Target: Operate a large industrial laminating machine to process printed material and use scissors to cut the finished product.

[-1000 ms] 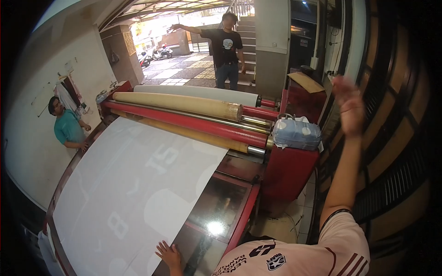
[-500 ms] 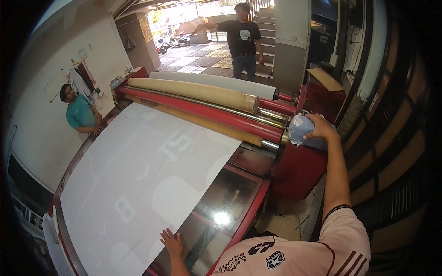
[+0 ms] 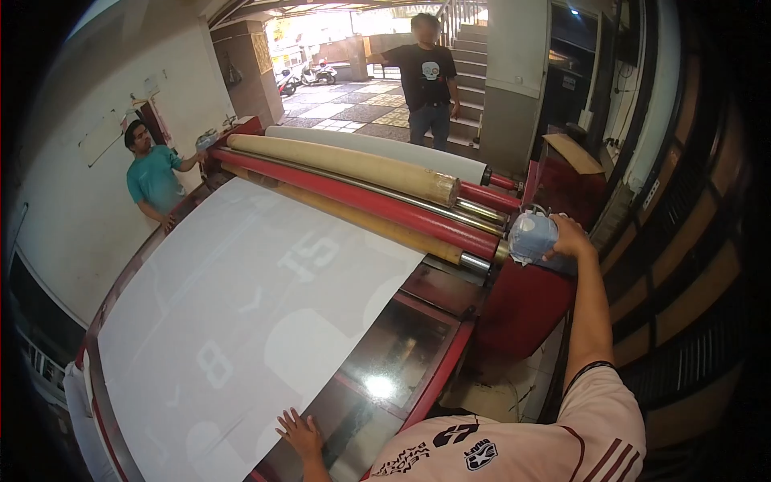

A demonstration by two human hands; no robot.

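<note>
A broad white sheet (image 3: 217, 297) with faint pale figures and shapes lies over the bed of a large roller machine. My left hand (image 3: 301, 435) rests on the sheet's near right edge, palm down and fingers spread. At the right end of the rollers sits a rounded lump wrapped in pale blue material (image 3: 532, 236); what is inside is hidden. My right hand (image 3: 572, 241) grips its right side, arm stretched forward. Beyond the sheet run a red roller (image 3: 361, 202) and a thick tan roll (image 3: 345, 167).
A co-worker in a teal shirt (image 3: 155, 183) stands at the machine's far left side. Another person in a black T-shirt (image 3: 429, 84) stands behind the rollers, near stairs (image 3: 472, 60). The machine's dark, shiny bed (image 3: 393, 353) shows beside the sheet; red housing (image 3: 522, 309) lies below my right hand.
The teal-shirted co-worker has straightened and reached one arm toward the roller end. The person behind has lowered the outstretched arm somewhat. My hands stay in nearly the same places.
</note>
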